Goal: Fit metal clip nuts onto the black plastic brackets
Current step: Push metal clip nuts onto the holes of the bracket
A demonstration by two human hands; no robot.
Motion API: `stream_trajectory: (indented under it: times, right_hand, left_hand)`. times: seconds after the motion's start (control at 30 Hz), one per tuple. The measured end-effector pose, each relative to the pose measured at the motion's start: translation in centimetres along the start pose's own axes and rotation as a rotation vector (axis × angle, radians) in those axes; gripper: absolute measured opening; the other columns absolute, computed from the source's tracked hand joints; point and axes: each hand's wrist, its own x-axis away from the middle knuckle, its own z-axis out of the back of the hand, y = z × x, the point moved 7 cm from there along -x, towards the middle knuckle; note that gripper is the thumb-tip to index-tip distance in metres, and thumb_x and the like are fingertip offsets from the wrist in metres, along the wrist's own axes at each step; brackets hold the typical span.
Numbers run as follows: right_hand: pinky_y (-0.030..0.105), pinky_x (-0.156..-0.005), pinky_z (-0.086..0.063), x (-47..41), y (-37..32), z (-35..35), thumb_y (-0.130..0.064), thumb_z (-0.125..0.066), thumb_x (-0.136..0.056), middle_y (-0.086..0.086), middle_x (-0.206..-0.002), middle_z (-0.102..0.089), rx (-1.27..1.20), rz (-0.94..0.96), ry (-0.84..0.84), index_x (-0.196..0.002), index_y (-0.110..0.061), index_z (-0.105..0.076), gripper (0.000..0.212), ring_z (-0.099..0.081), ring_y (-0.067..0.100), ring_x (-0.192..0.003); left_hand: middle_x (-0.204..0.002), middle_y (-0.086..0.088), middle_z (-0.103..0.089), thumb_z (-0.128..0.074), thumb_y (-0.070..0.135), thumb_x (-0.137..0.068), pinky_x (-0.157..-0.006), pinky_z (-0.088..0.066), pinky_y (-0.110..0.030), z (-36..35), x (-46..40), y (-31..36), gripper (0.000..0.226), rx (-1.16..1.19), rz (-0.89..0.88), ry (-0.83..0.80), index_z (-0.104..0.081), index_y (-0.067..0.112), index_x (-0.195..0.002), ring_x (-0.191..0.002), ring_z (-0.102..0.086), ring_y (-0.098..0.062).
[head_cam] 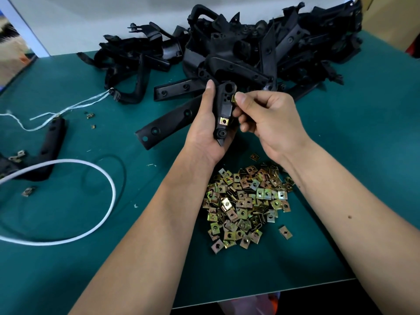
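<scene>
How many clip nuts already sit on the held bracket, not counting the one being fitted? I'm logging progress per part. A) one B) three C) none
A: one brass-coloured clip nut sits on the lower part of the bracket that the left hand grips, while the right hand pinches a second nut against the bracket's upper right edge.

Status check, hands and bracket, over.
Left hand grips black plastic bracket, one brass-coloured clip nut already fitted. Right hand pinches second clip nut at bracket edge. Nothing obstructing.
</scene>
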Motion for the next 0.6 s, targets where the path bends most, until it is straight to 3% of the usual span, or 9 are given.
stream_trajectory:
  times: [0.6]
  right_hand:
    - [0.019, -0.055, -0.05, -0.04, 0.45, -0.32, -0.011, -0.068, -0.098, 0.002, -0.069, -0.067, -0.061, -0.049, -0.018, -0.084, -0.008, -0.075, 0.016, -0.058, 0.009, -0.062]
  left_hand:
    - [-0.063, -0.003, -0.052, -0.053, 0.055, -0.101, -0.049, -0.051, -0.027, 0.19, -0.17, -0.41, 0.05, 0.032, 0.039, 0.001, -0.066, 0.01, -0.082, -0.055, -0.053, -0.015]
